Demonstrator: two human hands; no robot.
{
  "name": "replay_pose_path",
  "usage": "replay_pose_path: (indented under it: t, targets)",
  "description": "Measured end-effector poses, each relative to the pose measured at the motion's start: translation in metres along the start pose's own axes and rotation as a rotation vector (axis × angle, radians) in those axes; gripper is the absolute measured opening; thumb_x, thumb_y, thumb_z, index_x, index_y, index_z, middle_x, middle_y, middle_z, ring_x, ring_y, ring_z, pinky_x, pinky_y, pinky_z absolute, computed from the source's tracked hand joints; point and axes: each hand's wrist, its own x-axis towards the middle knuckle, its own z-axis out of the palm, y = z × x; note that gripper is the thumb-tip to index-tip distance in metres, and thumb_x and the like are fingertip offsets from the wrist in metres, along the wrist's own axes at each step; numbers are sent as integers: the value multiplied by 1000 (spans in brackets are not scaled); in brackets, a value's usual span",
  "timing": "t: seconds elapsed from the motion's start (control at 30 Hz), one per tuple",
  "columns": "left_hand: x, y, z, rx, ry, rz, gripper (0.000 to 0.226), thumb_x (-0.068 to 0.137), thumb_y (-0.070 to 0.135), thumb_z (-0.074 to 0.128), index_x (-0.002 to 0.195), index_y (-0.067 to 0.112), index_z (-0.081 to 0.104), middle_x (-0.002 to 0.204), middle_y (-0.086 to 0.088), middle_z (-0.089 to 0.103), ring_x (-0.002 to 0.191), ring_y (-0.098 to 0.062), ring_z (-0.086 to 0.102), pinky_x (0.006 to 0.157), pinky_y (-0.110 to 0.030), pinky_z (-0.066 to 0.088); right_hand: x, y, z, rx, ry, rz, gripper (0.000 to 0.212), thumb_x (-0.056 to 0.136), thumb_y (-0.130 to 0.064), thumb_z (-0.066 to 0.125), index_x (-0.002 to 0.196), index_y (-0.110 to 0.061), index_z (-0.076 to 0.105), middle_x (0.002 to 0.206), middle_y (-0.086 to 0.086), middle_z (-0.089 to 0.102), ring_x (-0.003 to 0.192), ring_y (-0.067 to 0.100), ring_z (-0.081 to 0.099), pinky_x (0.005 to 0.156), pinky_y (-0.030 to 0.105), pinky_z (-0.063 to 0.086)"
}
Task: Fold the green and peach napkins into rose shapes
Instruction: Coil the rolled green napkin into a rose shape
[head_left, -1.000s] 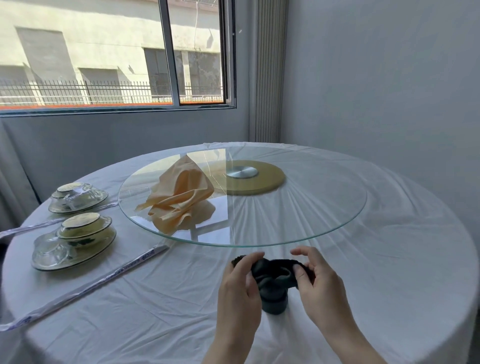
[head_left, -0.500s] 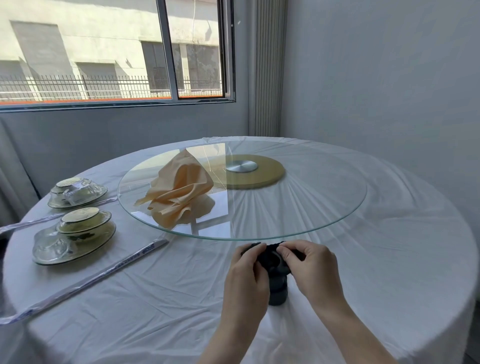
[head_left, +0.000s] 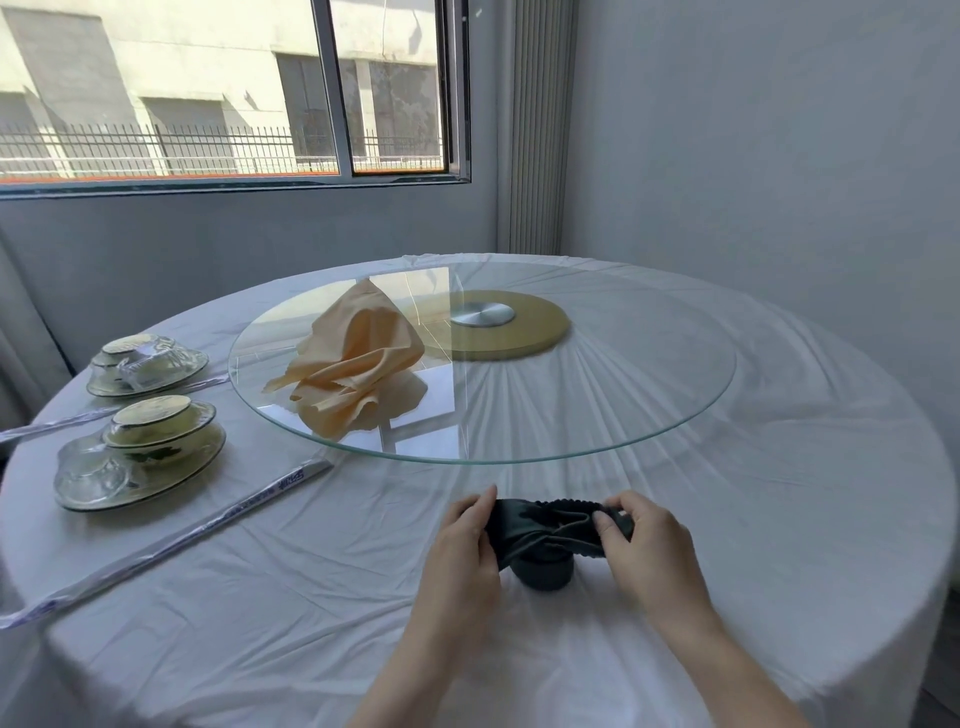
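The dark green napkin (head_left: 545, 525) stands rolled on the white tablecloth near the table's front edge, with a round base and loose flaps spread sideways on top. My left hand (head_left: 462, 551) grips its left flap. My right hand (head_left: 641, 545) pinches the right flap between thumb and fingers. The peach napkin (head_left: 353, 364) lies crumpled in a loose peak on the left part of the glass turntable (head_left: 623, 405), untouched by either hand.
Two sets of stacked plates and bowls (head_left: 140, 452) (head_left: 145, 364) sit at the left of the table. A long wrapped pair of chopsticks (head_left: 171, 540) lies diagonally on the cloth. A wall stands close on the right, a window behind.
My hands were close together over the top of the green napkin; now they have moved apart, pulling its flaps out to the left and right. The camera has tilted slightly.
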Motion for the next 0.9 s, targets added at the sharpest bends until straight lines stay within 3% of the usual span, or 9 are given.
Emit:
replay_pose_path:
  t: [0.1, 0.23, 0.33, 0.43, 0.53, 0.6, 0.7, 0.77, 0.9]
  targets:
    - [-2, 3, 2, -28, -95, 59, 52, 89, 7, 39, 138, 26, 41, 122, 9, 44, 100, 16, 47, 89, -8, 40, 2, -11, -6, -123, -103, -45, 28, 88, -24, 56, 114, -34, 59, 81, -10, 61, 81, 17, 60, 70, 29, 46]
    - [-1, -6, 7, 213, -196, 174, 77, 85, 4, 43, 135, 59, 25, 138, 10, 27, 114, -3, 45, 87, -5, 34, 11, -33, -15, -264, -157, -261, 37, 91, -19, 48, 125, -32, 55, 113, -5, 61, 107, 14, 55, 90, 32, 44]
    - [3, 2, 1, 322, -258, 241, 66, 83, 15, 30, 140, 47, 30, 146, 18, 30, 122, -13, 40, 98, -22, 37, 17, -48, -16, -314, -244, -326, 21, 93, -25, 46, 101, -28, 65, 99, -10, 66, 98, 13, 58, 90, 35, 43]
    - [8, 21, -9, 226, -352, 158, 64, 75, 30, 23, 136, 38, 41, 136, 23, 44, 118, -10, 39, 100, -22, 32, 22, -54, -20, -436, -308, -319, 22, 93, -29, 44, 83, -26, 63, 82, -8, 67, 86, 15, 59, 82, 32, 42]
    - [8, 36, -8, 264, -339, 128, 57, 72, 59, 23, 113, 33, 52, 108, 16, 58, 109, -11, 46, 90, -28, 37, 27, -58, -25, -422, -314, -304, 22, 90, -24, 47, 102, -30, 64, 97, -11, 66, 96, 11, 59, 87, 29, 42]
    - [7, 40, -3, 390, -311, 114, 65, 68, 73, 30, 115, 30, 45, 105, 16, 54, 109, -13, 47, 86, -28, 35, 32, -62, -25, -388, -370, -294, 30, 89, -19, 48, 113, -32, 60, 106, -13, 64, 99, 7, 58, 93, 28, 43]
    - [10, 38, 7, 442, -310, 50, 93, 75, 68, 55, 144, 18, 18, 131, 8, 46, 124, -18, 42, 99, -29, 32, 38, -64, -21, -397, -440, -271, 22, 90, -23, 50, 107, -28, 64, 104, -10, 66, 99, 9, 59, 89, 32, 48]
    - [13, 32, 11, 468, -348, 19, 105, 76, 62, 60, 149, 16, 2, 142, 3, 37, 129, -18, 36, 104, -30, 31, 42, -61, -18, -383, -454, -270, 15, 90, -28, 53, 93, -26, 68, 92, -9, 67, 89, 10, 61, 80, 32, 51]
    - [13, 11, 18, 431, -378, 30, 97, 76, 57, 63, 148, 14, 13, 140, 5, 39, 127, -16, 37, 100, -26, 32, 45, -47, -13, -228, -442, -217, 19, 86, -33, 60, 72, -21, 66, 71, -10, 65, 71, 6, 60, 63, 23, 48]
